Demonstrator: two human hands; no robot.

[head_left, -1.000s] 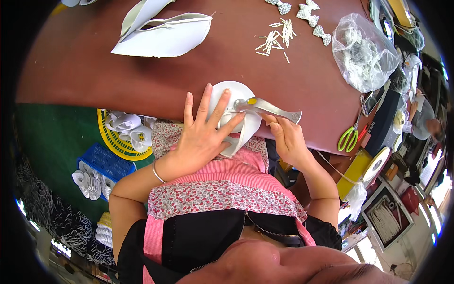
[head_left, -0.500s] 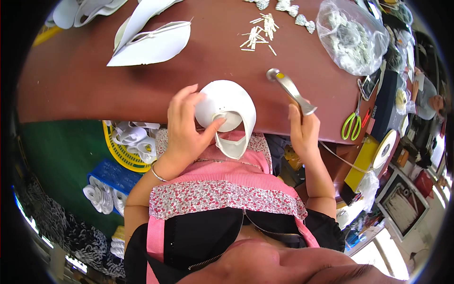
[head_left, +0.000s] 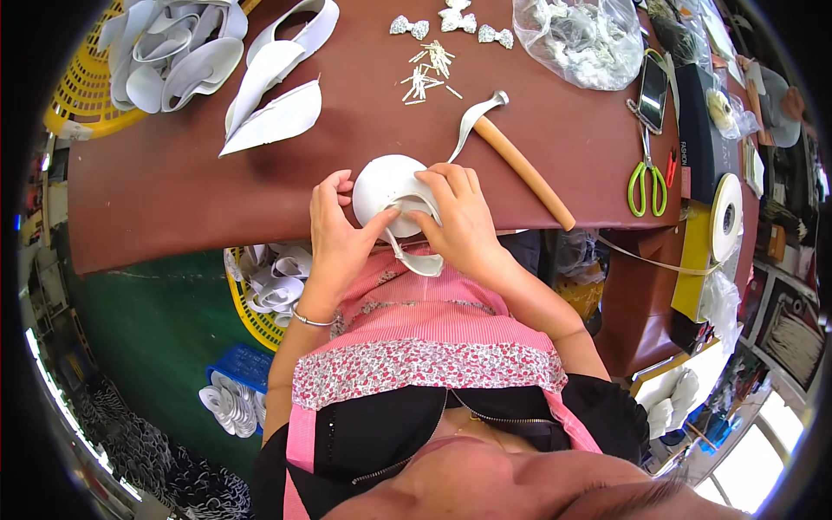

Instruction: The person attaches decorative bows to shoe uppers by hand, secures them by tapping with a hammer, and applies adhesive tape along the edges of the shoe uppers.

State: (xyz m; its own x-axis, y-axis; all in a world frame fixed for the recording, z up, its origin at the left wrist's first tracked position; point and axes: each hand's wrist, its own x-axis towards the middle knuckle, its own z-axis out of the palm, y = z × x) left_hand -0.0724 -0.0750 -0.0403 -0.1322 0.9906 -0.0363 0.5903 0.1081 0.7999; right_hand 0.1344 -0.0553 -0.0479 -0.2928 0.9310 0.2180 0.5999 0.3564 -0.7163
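Observation:
A white shoe upper [head_left: 379, 184], round at the far end with a loose strap curling toward me, sits at the table's near edge. My left hand [head_left: 336, 232] grips it from the left, thumb inside the opening and fingers curled at the outer side. From the right, my right hand [head_left: 464, 218] pinches the opposite rim, its thumb also at the opening. Just beyond my right hand lies a hammer [head_left: 520, 169] with a wooden handle and a curved metal head, resting on the table with nobody holding it.
The brown table [head_left: 199, 204] carries white uppers [head_left: 273, 117], small pale strips [head_left: 425, 82], silvery bows [head_left: 458, 22] and a plastic bag [head_left: 581, 43]. Green-handled scissors [head_left: 646, 186] and a phone [head_left: 653, 91] lie at right. A yellow basket [head_left: 251, 303] stands below the left edge.
My right hand has let go of the hammer, which now lies on the table, and has taken hold of the upper's right side. The whole view has shifted.

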